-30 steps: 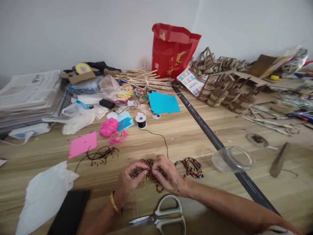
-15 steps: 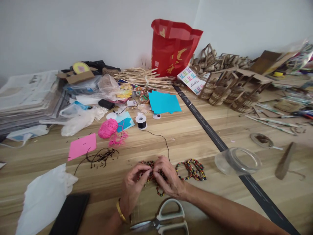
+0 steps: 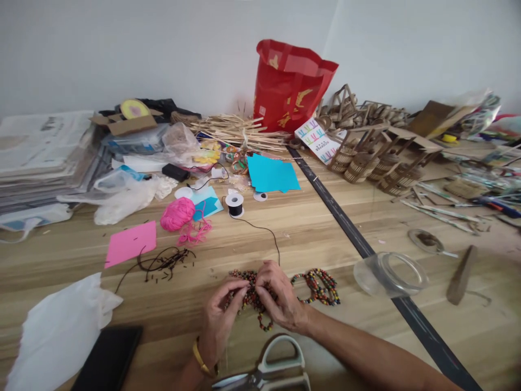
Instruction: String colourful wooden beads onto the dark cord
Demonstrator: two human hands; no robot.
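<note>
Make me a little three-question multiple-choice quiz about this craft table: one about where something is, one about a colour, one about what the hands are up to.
1. Where does the black thread spool stand?
A. beside the pink yarn ball
B. inside the red bag
C. on the scissors

2. What colour is the paper sheet left of the dark thread scraps?
A. green
B. pink
C. white

3. What are the left hand and right hand doing?
A. resting flat, apart
B. gripping the scissors
C. pinching a string of coloured beads between them

Answers:
1 A, the spool stands on the table just right of the yarn.
2 B, the sheet is plainly pink.
3 C, the fingertips of both hands meet on the beads.
</note>
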